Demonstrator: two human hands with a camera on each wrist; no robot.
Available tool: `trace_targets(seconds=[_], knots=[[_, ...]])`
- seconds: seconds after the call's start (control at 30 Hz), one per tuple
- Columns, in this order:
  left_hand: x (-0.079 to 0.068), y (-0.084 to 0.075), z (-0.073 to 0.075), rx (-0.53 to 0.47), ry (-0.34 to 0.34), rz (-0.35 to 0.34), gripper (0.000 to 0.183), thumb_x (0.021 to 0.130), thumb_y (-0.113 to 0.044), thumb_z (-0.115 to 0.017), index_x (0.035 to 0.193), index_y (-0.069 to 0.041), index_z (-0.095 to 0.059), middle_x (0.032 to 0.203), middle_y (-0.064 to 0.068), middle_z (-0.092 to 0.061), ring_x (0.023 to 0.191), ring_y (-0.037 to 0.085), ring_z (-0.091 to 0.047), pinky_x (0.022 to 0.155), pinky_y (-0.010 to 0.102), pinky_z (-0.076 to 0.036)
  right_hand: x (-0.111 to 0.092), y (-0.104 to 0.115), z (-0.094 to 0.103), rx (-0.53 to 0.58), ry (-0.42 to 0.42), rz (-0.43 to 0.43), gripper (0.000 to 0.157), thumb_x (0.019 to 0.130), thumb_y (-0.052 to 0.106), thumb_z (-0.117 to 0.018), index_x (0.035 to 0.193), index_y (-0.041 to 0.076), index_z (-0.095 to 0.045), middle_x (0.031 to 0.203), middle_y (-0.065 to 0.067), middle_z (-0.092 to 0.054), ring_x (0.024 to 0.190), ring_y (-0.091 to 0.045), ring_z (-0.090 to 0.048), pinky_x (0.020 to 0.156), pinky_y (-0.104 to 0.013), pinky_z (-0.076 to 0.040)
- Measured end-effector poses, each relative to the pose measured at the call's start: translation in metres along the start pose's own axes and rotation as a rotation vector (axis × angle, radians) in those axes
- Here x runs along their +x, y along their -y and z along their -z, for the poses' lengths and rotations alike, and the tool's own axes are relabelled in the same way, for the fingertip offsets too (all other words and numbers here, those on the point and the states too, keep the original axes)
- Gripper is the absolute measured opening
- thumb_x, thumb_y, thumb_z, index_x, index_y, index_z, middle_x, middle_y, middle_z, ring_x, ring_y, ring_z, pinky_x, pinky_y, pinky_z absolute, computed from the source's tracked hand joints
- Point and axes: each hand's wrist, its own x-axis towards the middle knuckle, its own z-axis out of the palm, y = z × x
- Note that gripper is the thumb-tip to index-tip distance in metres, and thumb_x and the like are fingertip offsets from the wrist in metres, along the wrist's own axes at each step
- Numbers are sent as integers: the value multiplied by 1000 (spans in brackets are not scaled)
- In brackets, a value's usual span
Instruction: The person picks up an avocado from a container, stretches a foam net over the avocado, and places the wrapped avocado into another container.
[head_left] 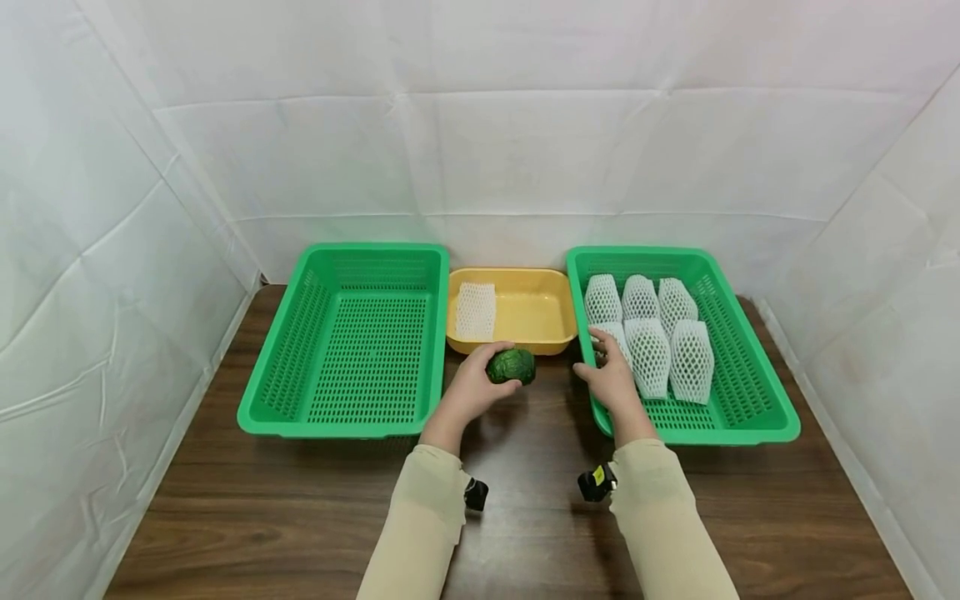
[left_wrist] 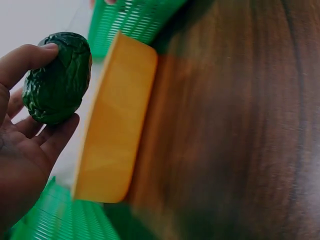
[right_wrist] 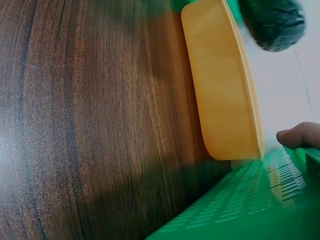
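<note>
A dark green, wrinkled avocado point(head_left: 512, 366) is held between the thumb and fingers of my left hand point(head_left: 474, 383), above the table just in front of the yellow tray point(head_left: 536, 346). In the left wrist view the avocado point(left_wrist: 60, 80) has a glossy, creased skin. My right hand point(head_left: 615, 385) is over the left rim of the right green basket point(head_left: 757, 435), its fingers spread and close to the white foam net sleeves point(head_left: 647, 354) inside. Only the right thumb point(right_wrist: 300, 136) shows in the right wrist view, beside the basket's rim.
A single flat white foam net point(head_left: 476, 310) lies in the left part of the yellow tray. To the left stands another green basket point(head_left: 375, 358) with a slotted base. White sheeting point(head_left: 495, 158) surrounds the back and sides of the brown wooden table point(head_left: 300, 508).
</note>
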Motion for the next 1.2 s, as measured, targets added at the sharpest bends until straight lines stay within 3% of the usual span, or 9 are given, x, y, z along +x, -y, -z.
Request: trace_targets(seconds=[0.17, 0.6, 1.2], knots=[[1, 9, -9, 4, 18, 59, 52, 81, -16, -72, 129, -14, -51, 129, 14, -39, 110, 32, -49, 88, 48, -43, 0, 1, 0, 7, 6, -5, 64, 91, 7, -53, 147, 17, -24, 142, -19, -30, 126, -37, -32, 91, -52, -38], [6, 27, -29, 16, 57, 179, 56, 83, -12, -70, 135, -13, -48, 132, 12, -43, 116, 32, -46, 89, 48, -43, 0, 1, 0, 12, 3, -2, 65, 91, 6, -54, 147, 17, -24, 142, -19, -30, 127, -37, -31, 92, -52, -38], [8, 37, -35, 14, 54, 209, 58, 79, -8, -74, 131, -13, -50, 132, 14, -44, 114, 36, -46, 88, 50, -43, 0, 1, 0, 14, 2, -15, 65, 91, 5, -54, 147, 18, -24, 142, -18, -30, 127, -36, -31, 92, -52, -38]])
